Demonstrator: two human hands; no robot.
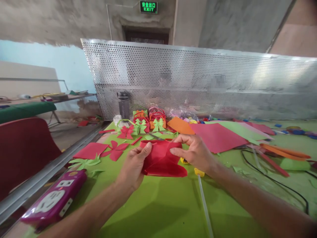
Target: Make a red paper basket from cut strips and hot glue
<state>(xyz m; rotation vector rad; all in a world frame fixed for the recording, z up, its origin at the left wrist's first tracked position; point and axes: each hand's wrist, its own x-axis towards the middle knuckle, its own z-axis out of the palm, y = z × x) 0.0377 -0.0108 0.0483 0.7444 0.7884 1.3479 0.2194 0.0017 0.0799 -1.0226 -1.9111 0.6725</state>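
Both my hands hold a folded piece of red paper (160, 160) just above the green table (153, 205). My left hand (133, 165) grips its left edge, thumb on top. My right hand (195, 150) pinches the upper right corner with the thumb and fingers closed on it. The paper is creased and partly folded into a boxy shape. Yellow-handled scissors (198, 172) lie on the table under my right wrist, mostly hidden.
Red flower cut-outs (115, 150) and small paper baskets with bows (142, 124) sit beyond my hands. Red, orange and green sheets (218, 135) lie to the right. A purple power strip (55, 198) is near left, a black cable (272, 180) right, a perforated metal screen (198, 79) behind.
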